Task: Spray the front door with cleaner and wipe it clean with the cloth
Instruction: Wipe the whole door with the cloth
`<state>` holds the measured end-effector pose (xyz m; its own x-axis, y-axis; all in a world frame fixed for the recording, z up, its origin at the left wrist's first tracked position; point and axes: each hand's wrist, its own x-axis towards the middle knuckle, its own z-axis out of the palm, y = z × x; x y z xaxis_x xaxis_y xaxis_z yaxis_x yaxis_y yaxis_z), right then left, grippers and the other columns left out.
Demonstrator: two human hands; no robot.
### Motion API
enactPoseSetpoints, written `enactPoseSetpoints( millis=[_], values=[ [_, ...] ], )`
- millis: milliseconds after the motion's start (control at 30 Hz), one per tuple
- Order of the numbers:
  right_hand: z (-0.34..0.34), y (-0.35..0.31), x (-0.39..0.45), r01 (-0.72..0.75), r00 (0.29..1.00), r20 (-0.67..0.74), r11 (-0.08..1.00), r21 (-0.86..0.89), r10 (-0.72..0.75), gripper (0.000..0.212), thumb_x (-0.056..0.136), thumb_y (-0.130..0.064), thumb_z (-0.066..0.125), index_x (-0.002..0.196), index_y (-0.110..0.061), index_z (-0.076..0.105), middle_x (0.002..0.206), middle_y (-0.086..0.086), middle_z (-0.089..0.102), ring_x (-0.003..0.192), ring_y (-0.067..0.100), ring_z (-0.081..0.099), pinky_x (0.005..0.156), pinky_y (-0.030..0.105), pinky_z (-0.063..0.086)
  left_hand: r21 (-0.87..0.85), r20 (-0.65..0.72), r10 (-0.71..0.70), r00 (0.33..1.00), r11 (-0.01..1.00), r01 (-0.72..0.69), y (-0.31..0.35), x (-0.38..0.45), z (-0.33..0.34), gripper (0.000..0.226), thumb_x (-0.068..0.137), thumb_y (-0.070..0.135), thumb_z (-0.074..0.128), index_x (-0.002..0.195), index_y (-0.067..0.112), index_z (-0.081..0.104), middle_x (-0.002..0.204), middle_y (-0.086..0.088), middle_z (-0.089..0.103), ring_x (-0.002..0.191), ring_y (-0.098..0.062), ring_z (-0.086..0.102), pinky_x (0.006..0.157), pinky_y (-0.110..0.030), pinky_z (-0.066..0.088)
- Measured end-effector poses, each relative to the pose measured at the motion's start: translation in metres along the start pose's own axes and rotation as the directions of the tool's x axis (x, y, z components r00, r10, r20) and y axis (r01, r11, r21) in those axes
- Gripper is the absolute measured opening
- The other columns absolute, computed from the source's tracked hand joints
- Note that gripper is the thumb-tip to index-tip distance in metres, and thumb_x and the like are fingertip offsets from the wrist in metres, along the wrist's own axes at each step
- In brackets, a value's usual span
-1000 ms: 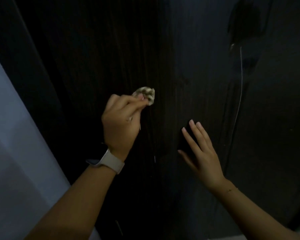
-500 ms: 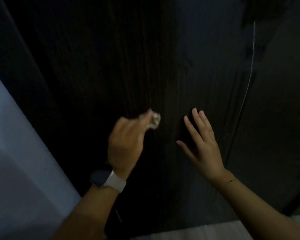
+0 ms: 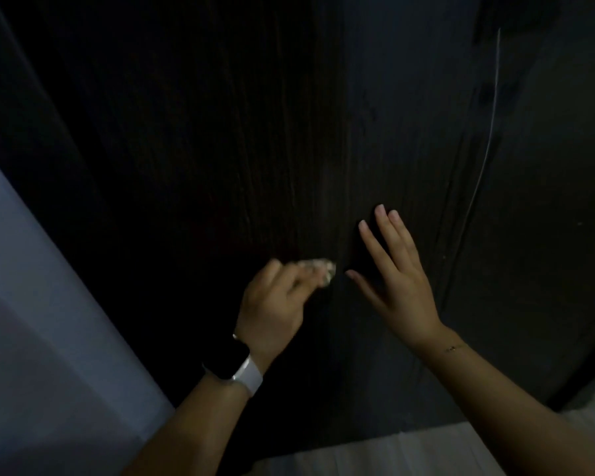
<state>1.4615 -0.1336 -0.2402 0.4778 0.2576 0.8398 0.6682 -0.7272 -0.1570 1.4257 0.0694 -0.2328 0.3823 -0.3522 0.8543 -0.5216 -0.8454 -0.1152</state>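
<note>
I see the left hand point(image 3: 272, 304) pinching the bunched cloth point(image 3: 318, 269) at its fingertips, pressed to the dark door point(image 3: 220, 149). The right hand point(image 3: 397, 280) lies flat, fingers spread, just right of it; unwiped panel continues below.

1. The cloth point(image 3: 318, 269) is smeared by motion blur; its pattern cannot be read, and most of it is hidden inside the left hand point(image 3: 272, 310).
2. The door point(image 3: 220, 132) runs off the top edge of the frame, and its upper left is too dark to make out.
3. Both forearms are cut off by the bottom edge.
4. The right hand point(image 3: 401, 286) hides the door surface beneath its palm.
</note>
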Motion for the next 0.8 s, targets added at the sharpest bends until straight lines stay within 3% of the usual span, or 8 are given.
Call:
enactPoseSetpoints(
  millis=[67, 133, 233, 400, 500, 567, 667, 800],
  values=[
    [-0.001, 0.0, 0.0, -0.002, 1.0, -0.001, 1.0, -0.001, 0.002, 0.067, 0.09, -0.022, 0.066, 0.147, -0.007, 0.035, 0.159, 0.012, 0.018, 0.15, 0.027, 0.012, 0.121, 0.03, 0.013, 0.066, -0.127, -0.045, 0.991, 0.996, 0.054, -0.005, 0.049, -0.018, 0.027, 0.098, 0.006, 0.048, 0.111, 0.01, 0.071, 0.081, -0.009, 0.059, 0.073, -0.021, 0.042, 0.064, -0.028, 0.035],
    [-0.003, 0.001, 0.0, 0.007, 1.0, -0.001, 1.0, -0.022, -0.007, 0.066, 0.09, -0.022, 0.065, 0.147, -0.008, 0.036, 0.159, 0.012, 0.019, 0.149, 0.027, 0.013, 0.121, 0.028, 0.014, 0.008, -0.233, -0.129, 0.964, 0.991, 0.135, -0.008, 0.086, -0.03, 0.024, 0.091, 0.003, 0.062, 0.113, 0.01, 0.07, 0.084, -0.007, 0.061, 0.078, -0.019, 0.046, 0.07, -0.018, 0.04],
    [-0.004, 0.006, -0.008, 0.025, 1.0, 0.006, 0.997, -0.069, -0.024, 0.066, 0.09, -0.023, 0.065, 0.147, -0.009, 0.036, 0.159, 0.012, 0.019, 0.149, 0.027, 0.015, 0.121, 0.034, 0.019, -0.074, -0.26, -0.184, 0.948, 0.983, 0.17, -0.003, 0.093, -0.03, 0.026, 0.09, 0.004, 0.064, 0.114, 0.012, 0.07, 0.085, -0.004, 0.06, 0.08, -0.014, 0.045, 0.073, -0.012, 0.039],
    [0.008, 0.02, -0.052, -0.031, 0.998, 0.055, 0.986, -0.166, 0.041, 0.075, 0.084, -0.026, 0.07, 0.148, -0.015, 0.031, 0.159, 0.012, 0.016, 0.149, 0.03, 0.012, 0.121, 0.035, 0.017, -0.053, 0.03, -0.018, 0.999, 0.998, 0.019, 0.015, -0.005, 0.026, 0.028, 0.092, 0.003, 0.051, 0.11, 0.012, 0.071, 0.086, -0.003, 0.056, 0.07, -0.02, 0.041, 0.062, -0.032, 0.037],
    [0.014, 0.027, -0.075, -0.054, 0.996, 0.061, 0.979, -0.196, 0.067, 0.075, 0.086, -0.027, 0.069, 0.148, -0.017, 0.028, 0.159, 0.012, 0.016, 0.149, 0.031, 0.011, 0.118, 0.039, 0.019, -0.069, 0.215, 0.028, 0.976, 0.998, -0.014, 0.018, -0.063, 0.044, 0.036, 0.085, -0.001, 0.05, 0.11, 0.014, 0.073, 0.094, 0.003, 0.058, 0.073, -0.015, 0.043, 0.064, -0.028, 0.041],
    [0.017, 0.03, -0.08, -0.044, 0.997, 0.057, 0.983, -0.177, 0.054, 0.069, 0.091, -0.03, 0.062, 0.149, -0.017, 0.027, 0.159, 0.011, 0.015, 0.15, 0.028, 0.009, 0.12, 0.034, 0.016, -0.089, 0.259, 0.06, 0.964, 0.995, -0.038, 0.016, -0.073, 0.045, 0.037, 0.086, 0.0, 0.048, 0.11, 0.013, 0.073, 0.096, 0.003, 0.063, 0.075, -0.013, 0.044, 0.067, -0.026, 0.043],
    [0.021, 0.031, -0.082, -0.073, 0.996, 0.05, 0.99, -0.117, 0.079, 0.066, 0.091, -0.03, 0.059, 0.148, -0.016, 0.028, 0.159, 0.009, 0.015, 0.15, 0.027, 0.009, 0.122, 0.027, 0.01, -0.065, 0.146, 0.041, 0.988, 0.997, -0.032, 0.014, -0.037, 0.029, 0.033, 0.097, 0.003, 0.045, 0.113, 0.014, 0.071, 0.103, 0.003, 0.064, 0.077, -0.015, 0.048, 0.069, -0.026, 0.045],
    [0.022, 0.031, -0.083, -0.083, 0.995, 0.044, 0.993, -0.087, 0.088, 0.065, 0.091, -0.031, 0.056, 0.148, -0.017, 0.028, 0.16, 0.005, 0.012, 0.15, 0.026, 0.008, 0.121, 0.023, 0.009, -0.039, -0.081, -0.1, 0.992, 0.995, 0.097, 0.01, 0.025, 0.007, 0.027, 0.094, 0.002, 0.054, 0.114, 0.011, 0.07, 0.083, -0.004, 0.062, 0.076, -0.018, 0.045, 0.068, -0.019, 0.038]
  ],
)
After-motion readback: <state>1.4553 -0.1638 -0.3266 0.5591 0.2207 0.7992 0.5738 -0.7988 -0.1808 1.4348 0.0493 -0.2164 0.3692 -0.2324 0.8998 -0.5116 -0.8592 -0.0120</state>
